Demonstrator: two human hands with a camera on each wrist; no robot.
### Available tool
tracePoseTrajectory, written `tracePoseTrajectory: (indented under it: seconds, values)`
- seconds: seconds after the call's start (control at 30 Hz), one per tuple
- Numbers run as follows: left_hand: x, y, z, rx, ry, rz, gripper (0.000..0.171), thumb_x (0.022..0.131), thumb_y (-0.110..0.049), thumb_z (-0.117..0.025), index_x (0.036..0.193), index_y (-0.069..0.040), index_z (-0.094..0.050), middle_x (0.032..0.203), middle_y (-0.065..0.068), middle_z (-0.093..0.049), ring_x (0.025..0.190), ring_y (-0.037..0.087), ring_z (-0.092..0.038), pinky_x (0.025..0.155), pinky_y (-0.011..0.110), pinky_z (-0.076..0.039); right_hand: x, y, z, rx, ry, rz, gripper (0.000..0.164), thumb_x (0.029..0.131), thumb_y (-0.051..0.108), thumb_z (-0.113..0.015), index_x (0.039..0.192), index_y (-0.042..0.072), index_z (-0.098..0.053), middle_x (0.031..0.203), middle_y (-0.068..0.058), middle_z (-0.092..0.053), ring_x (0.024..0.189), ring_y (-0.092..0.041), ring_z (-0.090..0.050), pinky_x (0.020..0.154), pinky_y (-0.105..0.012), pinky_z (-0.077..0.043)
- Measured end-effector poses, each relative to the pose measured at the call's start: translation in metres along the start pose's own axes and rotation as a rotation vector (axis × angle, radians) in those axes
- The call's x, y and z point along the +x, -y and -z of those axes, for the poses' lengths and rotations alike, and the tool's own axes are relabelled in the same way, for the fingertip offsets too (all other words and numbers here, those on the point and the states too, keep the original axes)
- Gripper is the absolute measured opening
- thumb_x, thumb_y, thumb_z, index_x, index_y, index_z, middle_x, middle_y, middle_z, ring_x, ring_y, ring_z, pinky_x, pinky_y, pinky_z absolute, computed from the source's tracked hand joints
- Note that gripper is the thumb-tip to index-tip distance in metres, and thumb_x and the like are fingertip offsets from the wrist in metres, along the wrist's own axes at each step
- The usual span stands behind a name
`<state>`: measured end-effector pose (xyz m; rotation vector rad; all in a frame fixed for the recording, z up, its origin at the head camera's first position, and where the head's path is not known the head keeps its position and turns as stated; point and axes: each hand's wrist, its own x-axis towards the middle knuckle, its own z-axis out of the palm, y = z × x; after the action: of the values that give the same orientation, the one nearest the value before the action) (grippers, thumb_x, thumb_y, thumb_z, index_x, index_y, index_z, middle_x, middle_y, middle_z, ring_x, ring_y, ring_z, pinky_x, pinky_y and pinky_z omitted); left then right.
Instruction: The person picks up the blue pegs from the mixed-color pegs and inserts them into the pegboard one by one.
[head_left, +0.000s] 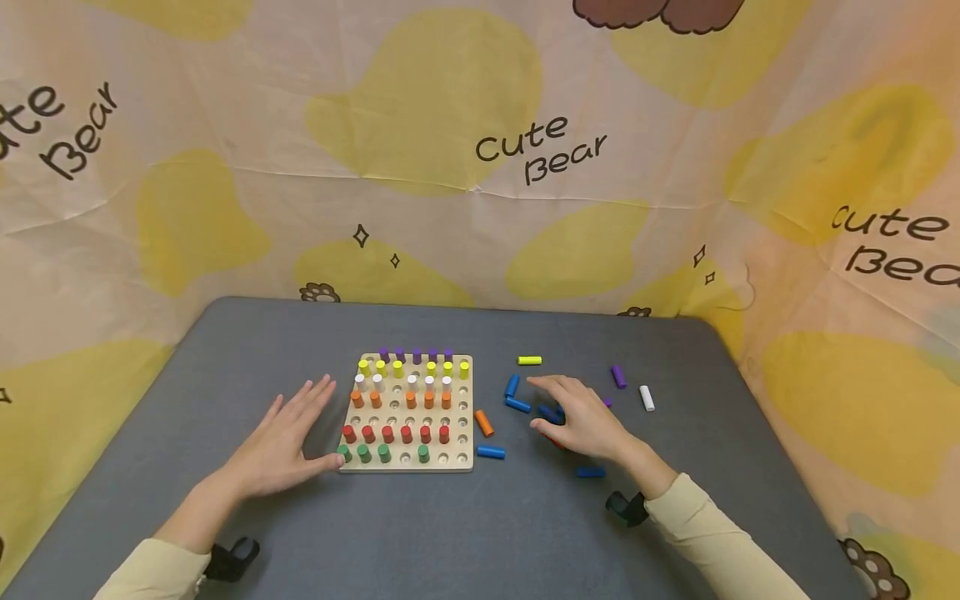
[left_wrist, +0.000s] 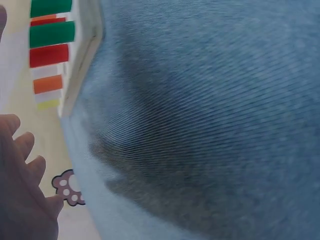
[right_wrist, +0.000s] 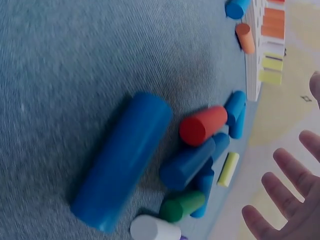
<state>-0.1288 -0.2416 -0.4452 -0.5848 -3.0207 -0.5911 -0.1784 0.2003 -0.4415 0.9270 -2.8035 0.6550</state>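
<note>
A pale wooden pegboard [head_left: 405,468] carries rows of purple, yellow, white, orange, red and green pegs, with several bare holes. My left hand [head_left: 281,446] is at its left side with fingers spread, the thumb tip by the front green peg [head_left: 344,453]; whether it touches cannot be told. To the right of the board, my right hand [head_left: 581,417] hovers with spread, slightly bent fingers over loose pegs. It holds nothing in the right wrist view, where a red peg [right_wrist: 202,125], a green peg [right_wrist: 182,206] and several blue pegs [right_wrist: 121,162] lie together.
Loose around the right hand lie a yellow peg [head_left: 529,361], a purple peg [head_left: 618,377], a white peg [head_left: 647,398] and an orange peg [head_left: 484,423]. All stand on a grey cloth-covered table [head_left: 420,533], backed by a patterned curtain [head_left: 420,100].
</note>
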Motion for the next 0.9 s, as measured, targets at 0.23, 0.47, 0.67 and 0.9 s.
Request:
tracePoseTrajectory:
  seconds: [0.23,0.47,0.67,0.9]
  values:
    - [-0.002,0.004,-0.013,-0.005,0.015,-0.003,0.107,0.068,-0.064,-0.068,0.147,-0.008,-0.022,0.152,0.013,-0.021,0.137,0.039,-0.020,0.103,0.065,-0.014,-0.001,0.006,-0.008,-0.007,0.034,0.015,0.059,0.082,0.039,-0.067,0.134,0.019,-0.048,0.128,-0.002,-0.053,0.116,-0.023,-0.051,0.092,-0.049,-0.043]
    - [-0.001,0.007,-0.021,-0.025,0.040,0.010,0.109,0.066,-0.067,-0.066,0.147,-0.009,-0.022,0.152,0.013,-0.022,0.137,0.039,-0.020,0.103,0.066,-0.013,-0.001,0.013,-0.014,0.020,0.044,0.036,0.058,0.081,0.038,-0.069,0.132,0.018,-0.050,0.126,0.001,-0.054,0.114,-0.020,-0.051,0.091,-0.044,-0.044]
    - [0.004,0.007,-0.026,-0.019,0.072,0.004,0.110,0.066,-0.070,-0.064,0.147,-0.009,-0.022,0.152,0.013,-0.022,0.138,0.038,-0.019,0.104,0.066,-0.012,0.000,0.019,-0.020,0.009,0.060,0.083,0.056,0.080,0.037,-0.069,0.130,0.017,-0.052,0.122,0.001,-0.056,0.111,-0.016,-0.052,0.092,-0.039,-0.045]
    - [0.009,0.008,-0.029,-0.005,0.104,0.006,0.111,0.066,-0.072,-0.063,0.147,-0.009,-0.021,0.152,0.013,-0.022,0.138,0.037,-0.018,0.104,0.065,-0.011,0.001,0.024,-0.024,0.010,0.099,0.079,0.055,0.081,0.039,-0.067,0.130,0.019,-0.052,0.119,0.002,-0.056,0.108,-0.014,-0.052,0.089,-0.035,-0.046]
